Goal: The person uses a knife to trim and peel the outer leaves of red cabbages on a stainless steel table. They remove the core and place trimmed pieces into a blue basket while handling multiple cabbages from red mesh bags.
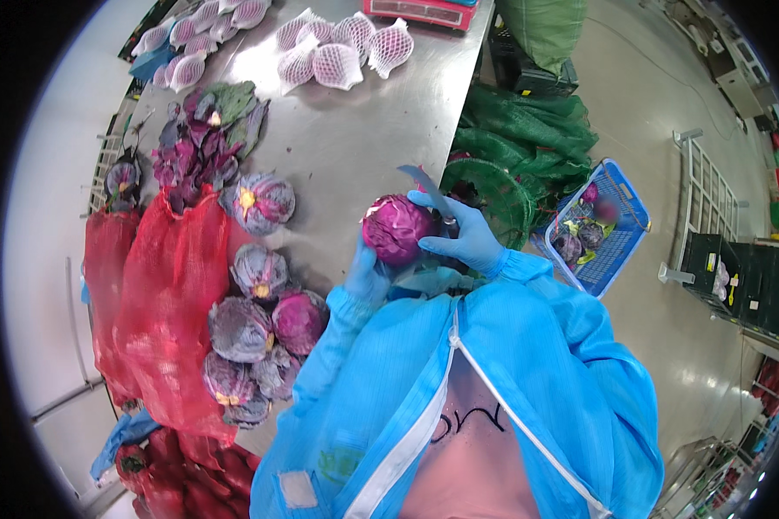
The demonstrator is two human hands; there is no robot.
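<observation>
A trimmed red cabbage [397, 230] sits in my gloved left hand [367, 271], which cups it from below and the left. My right hand [467, 235], also in a blue glove, holds a knife [428, 187] with a dark handle. Its blade points up and to the left, above the cabbage. The fingertips of the right hand touch or nearly touch the cabbage's right side. Several untrimmed red cabbages [240, 329] with dull outer leaves lie on the steel table [350, 130] to the left.
Red mesh sacks [175, 298] and loose outer leaves [198, 149] line the left side. Cabbages in white foam nets [337, 65] lie at the back, beside a red crate [422, 13]. Right of the table are a green mesh sack [526, 130] and a blue basket [617, 243] holding cabbages.
</observation>
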